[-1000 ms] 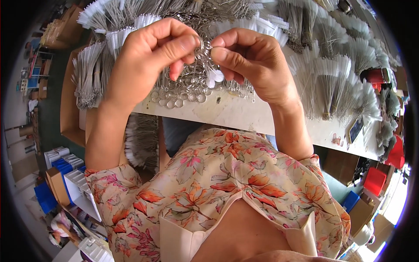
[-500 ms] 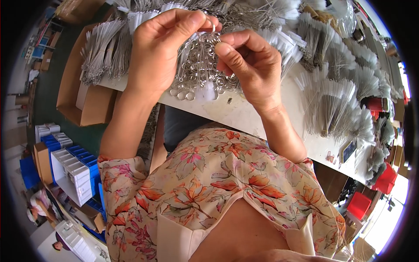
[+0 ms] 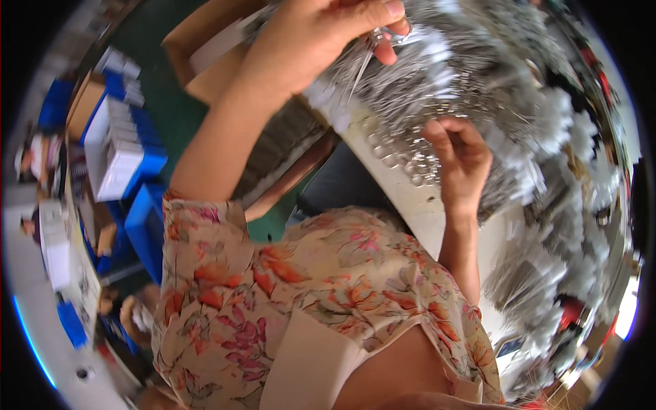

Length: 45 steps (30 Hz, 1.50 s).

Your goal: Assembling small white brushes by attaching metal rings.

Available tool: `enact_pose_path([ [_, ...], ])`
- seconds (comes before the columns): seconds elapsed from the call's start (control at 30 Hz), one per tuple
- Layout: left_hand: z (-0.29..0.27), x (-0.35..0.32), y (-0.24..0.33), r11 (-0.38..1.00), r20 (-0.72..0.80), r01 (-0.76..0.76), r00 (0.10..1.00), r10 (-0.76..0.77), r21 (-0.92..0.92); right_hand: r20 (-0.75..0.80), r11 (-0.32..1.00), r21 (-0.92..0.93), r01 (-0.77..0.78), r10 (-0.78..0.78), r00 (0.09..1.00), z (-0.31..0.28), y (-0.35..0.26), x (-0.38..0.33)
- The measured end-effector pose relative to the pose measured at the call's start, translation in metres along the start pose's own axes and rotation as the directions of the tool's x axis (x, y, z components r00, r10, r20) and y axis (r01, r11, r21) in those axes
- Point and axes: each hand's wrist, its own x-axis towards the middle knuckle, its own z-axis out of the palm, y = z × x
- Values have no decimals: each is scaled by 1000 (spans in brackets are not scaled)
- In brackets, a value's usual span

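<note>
My left hand (image 3: 321, 41) is raised at the upper middle, its thumb and fingers closed on a small bunch of thin wire brushes (image 3: 356, 82). Their wires hang below the fingers and end in pale, blurred bristles. Lower and to the right, my right hand (image 3: 465, 164) has thumb and fingertips pinched together at the edge of a heap of metal split rings (image 3: 420, 162). What the pinch holds, if anything, is too small to make out. Behind both hands lie many wire brushes (image 3: 403, 78) with whitish bristles, smeared by motion.
More bundles of brushes (image 3: 523, 270) cover the right of the white table (image 3: 372, 154). A dark flat device (image 3: 509, 346) lies near its edge. An open cardboard box (image 3: 219, 78) stands beyond my left arm. Blue and white bins (image 3: 119, 147) and other people are at far left.
My view has turned left. My left hand has carried the brushes leftward, away from the ring heap. My right hand has parted from the left and come down to the rings.
</note>
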Motion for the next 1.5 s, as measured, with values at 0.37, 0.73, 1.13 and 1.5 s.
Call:
enact_pose_path([
  [0.37,-101,-144,-174,200,-105,262,815,-570,944,259,907,-277,-317,388,884,20,57,-46],
  [0.73,-195,-277,-323,-141,-240,195,764,-599,971,255,844,-298,-446,521,815,21,64,-51],
  [1.13,-106,-91,-131,695,288,594,638,-714,406,252,896,-332,-295,386,888,-28,37,-28],
  [1.5,-87,265,-142,482,62,133,928,-368,866,-255,912,-243,-330,268,929,-152,-2,-11],
])
